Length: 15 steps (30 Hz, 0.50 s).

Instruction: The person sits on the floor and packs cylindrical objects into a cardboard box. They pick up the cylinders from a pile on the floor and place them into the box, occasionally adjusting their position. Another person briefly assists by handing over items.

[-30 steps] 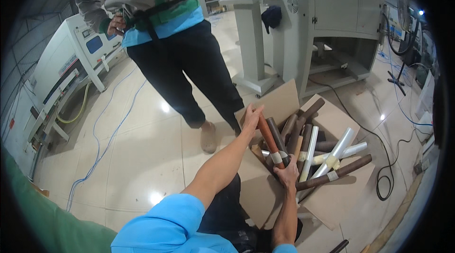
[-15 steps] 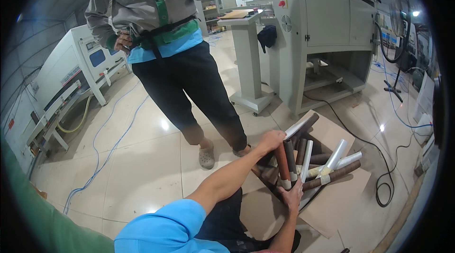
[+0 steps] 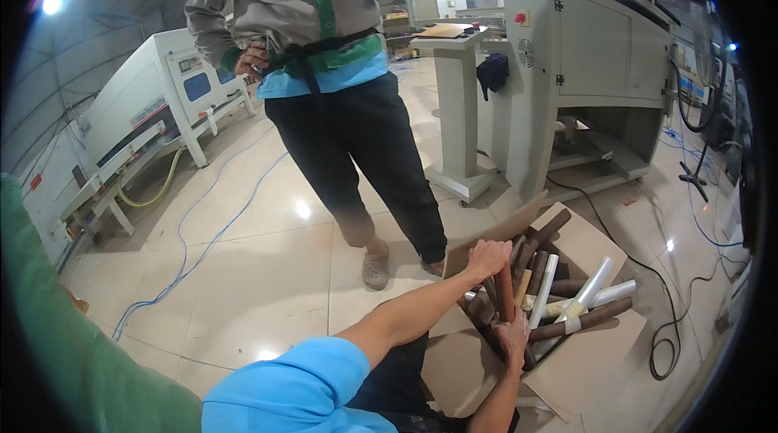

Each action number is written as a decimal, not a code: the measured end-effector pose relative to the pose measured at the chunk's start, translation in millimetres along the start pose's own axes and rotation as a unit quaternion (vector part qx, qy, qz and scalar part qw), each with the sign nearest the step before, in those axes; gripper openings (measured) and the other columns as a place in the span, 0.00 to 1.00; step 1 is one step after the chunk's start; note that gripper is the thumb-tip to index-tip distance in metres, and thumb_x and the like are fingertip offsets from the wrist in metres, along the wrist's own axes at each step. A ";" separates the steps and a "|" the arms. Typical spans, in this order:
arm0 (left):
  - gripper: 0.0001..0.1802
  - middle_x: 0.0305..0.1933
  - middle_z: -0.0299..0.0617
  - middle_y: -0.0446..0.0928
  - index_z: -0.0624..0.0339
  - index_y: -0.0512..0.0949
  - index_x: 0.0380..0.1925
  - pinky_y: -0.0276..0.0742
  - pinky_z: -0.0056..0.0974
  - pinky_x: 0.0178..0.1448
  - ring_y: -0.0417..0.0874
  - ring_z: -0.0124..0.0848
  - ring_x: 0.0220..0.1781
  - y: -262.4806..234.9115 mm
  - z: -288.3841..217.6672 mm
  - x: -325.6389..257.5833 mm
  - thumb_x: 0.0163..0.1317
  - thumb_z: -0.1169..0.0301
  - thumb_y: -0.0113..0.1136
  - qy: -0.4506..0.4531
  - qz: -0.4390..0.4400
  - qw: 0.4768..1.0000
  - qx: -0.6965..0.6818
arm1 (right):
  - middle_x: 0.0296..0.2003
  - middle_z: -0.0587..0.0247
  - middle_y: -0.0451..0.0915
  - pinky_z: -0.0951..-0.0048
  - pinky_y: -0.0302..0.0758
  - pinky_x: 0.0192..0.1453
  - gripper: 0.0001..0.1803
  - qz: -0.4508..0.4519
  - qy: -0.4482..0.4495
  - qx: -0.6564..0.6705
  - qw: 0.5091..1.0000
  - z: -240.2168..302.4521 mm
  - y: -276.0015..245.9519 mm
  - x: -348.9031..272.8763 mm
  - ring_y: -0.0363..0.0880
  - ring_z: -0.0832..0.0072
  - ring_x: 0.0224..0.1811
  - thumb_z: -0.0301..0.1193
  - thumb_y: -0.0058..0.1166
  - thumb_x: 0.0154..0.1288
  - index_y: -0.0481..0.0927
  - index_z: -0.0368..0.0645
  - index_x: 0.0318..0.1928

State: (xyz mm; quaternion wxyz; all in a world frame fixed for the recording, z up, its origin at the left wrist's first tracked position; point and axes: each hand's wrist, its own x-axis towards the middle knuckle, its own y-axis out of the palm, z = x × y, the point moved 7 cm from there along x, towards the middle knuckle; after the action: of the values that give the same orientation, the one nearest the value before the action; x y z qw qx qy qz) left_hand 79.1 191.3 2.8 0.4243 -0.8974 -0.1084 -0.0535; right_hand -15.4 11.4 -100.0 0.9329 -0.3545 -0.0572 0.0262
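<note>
**Both hands down in the box of rolls**

A wide, pale, glossy workshop floor (image 3: 243,271) is seen, with large white cabinet machines (image 3: 600,68) along its edges and blue cables trailing across it. A second person in a grey jacket and black trousers (image 3: 356,133) is stood just beyond the box, hands on hips, not touching anything.

Lower right, an open brown cardboard box (image 3: 583,246) is laid on the floor, flaps splayed. It is filled with a loose bundle of brown and white cardboard tubes (image 3: 567,303), most of them leaning with their long axes running from lower left up to upper right, fanned away from the wearer.

The left hand (image 3: 486,259) is closed over the upper ends of the brown tubes at the box's near-left edge, fingers curled around them. The right hand (image 3: 512,336) is set lower, wrapped round the foot of one reddish-brown tube (image 3: 504,291) standing nearly upright between the two hands. That tube is gripped at both ends, it appears; the right hand is the nearer to its base, the left to its top.
</note>
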 end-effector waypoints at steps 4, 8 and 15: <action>0.18 0.53 0.55 0.78 0.60 0.82 0.45 0.63 0.63 0.60 0.74 0.48 0.60 -25.0 14.7 -16.3 0.62 0.62 0.52 0.055 -0.088 0.958 0.267 | 0.54 0.46 0.73 0.47 0.65 0.61 0.48 0.011 -0.089 -0.154 0.984 12.8 20.6 -6.8 0.72 0.49 0.56 0.44 0.70 0.44 0.65 0.39 0.65; 0.25 0.53 0.53 0.80 0.53 0.82 0.47 0.66 0.60 0.62 0.78 0.48 0.59 28.2 73.6 -44.5 0.55 0.51 0.59 -0.014 0.340 0.869 0.359 | 0.63 0.45 0.68 0.48 0.60 0.67 0.49 0.108 -0.002 -0.055 0.993 -6.7 30.3 -9.8 0.67 0.48 0.64 0.45 0.67 0.47 0.62 0.44 0.69; 0.29 0.53 0.51 0.80 0.53 0.80 0.51 0.75 0.53 0.58 0.80 0.49 0.56 39.8 49.6 -27.4 0.55 0.47 0.58 -0.031 0.338 0.920 0.195 | 0.45 0.46 0.83 0.59 0.75 0.57 0.32 0.169 0.004 0.092 0.981 -38.1 14.6 6.8 0.82 0.53 0.49 0.33 0.67 0.48 0.77 0.40 0.57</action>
State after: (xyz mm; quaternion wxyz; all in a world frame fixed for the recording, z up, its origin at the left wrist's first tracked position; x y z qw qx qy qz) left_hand 62.2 201.0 -63.6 0.5802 -0.7812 0.1803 0.1436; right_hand -4.0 -2.3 -137.4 0.9439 -0.2715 0.0099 0.1876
